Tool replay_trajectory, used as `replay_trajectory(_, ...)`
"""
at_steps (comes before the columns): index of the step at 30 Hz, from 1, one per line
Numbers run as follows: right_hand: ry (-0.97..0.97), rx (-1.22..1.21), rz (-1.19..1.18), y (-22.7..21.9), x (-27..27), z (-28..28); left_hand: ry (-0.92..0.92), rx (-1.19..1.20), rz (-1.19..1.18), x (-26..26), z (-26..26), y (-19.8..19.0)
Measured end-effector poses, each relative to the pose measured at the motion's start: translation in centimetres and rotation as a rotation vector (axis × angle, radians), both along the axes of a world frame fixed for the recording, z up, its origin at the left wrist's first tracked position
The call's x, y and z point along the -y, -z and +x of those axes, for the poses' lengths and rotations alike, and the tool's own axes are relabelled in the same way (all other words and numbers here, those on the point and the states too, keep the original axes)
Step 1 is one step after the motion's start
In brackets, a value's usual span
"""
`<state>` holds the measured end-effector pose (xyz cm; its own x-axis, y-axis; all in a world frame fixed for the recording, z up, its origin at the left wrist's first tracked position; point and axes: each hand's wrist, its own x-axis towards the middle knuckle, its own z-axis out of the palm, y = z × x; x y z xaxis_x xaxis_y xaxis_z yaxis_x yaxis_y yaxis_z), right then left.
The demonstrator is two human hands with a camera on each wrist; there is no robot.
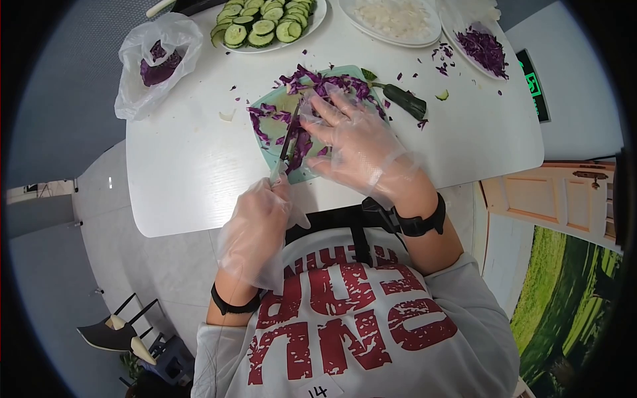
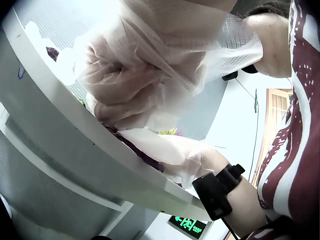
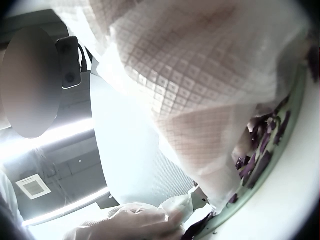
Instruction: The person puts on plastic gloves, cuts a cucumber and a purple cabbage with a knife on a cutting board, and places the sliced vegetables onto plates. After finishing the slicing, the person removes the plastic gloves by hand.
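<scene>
My left hand (image 1: 255,215), in a clear plastic glove, grips the handle of a knife (image 1: 290,136) at the near edge of a green cutting board (image 1: 305,174). The dark blade points away from me over the board. Its fingers (image 2: 120,85) are curled in the left wrist view. Also gloved, my right hand (image 1: 361,142) lies with fingers spread over shredded purple cabbage (image 1: 302,142), just right of the blade. Some cabbage is hidden beneath it. More purple shreds (image 3: 260,155) lie on the board in the right wrist view.
A plate of cucumber slices (image 1: 262,26), a plate of pale chopped pieces (image 1: 391,20) and a plate of shredded cabbage (image 1: 483,50) stand along the far side. A plastic bag (image 1: 159,66) holds purple cabbage at left. A cucumber end (image 1: 405,101) lies right of the board, among loose scraps.
</scene>
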<state>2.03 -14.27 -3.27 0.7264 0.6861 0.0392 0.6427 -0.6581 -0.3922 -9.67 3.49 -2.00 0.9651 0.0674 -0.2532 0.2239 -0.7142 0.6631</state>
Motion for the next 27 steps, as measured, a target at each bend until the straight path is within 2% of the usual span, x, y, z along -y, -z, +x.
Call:
replay_trajectory(8,-0.009,0.022,0.023,0.4,0.1,0.1,0.076,0.013,0.07,-0.4,-0.2,0.0)
replay_trajectory(10,-0.022,0.051,0.011,0.4,0.2,0.1,0.361,0.445,0.549,-0.8,-1.0,1.1)
replay_trajectory(13,-0.006,0.071,-0.005,0.3,0.0,-0.1,0.411,0.508,0.628,-1.2,-1.3,1.4)
replay_trajectory(16,0.022,0.083,-0.023,0.0,-0.5,-0.3,0.385,0.503,0.628,-1.4,-1.4,1.9)
replay_trajectory(20,0.044,0.08,-0.05,-0.1,-0.9,-0.5,0.399,0.47,0.621,-1.2,-1.1,0.3)
replay_trajectory(22,0.055,0.095,-0.05,-0.1,-1.0,-0.6,0.463,0.449,0.446,-1.7,-0.7,0.2)
replay_trajectory(25,0.055,0.096,-0.053,0.0,-1.0,-0.6,0.407,0.325,0.403,-1.5,-0.3,-0.4)
replay_trajectory(27,0.057,0.101,-0.04,0.2,-1.0,-0.7,0.412,0.334,0.445,-1.9,-0.5,0.5)
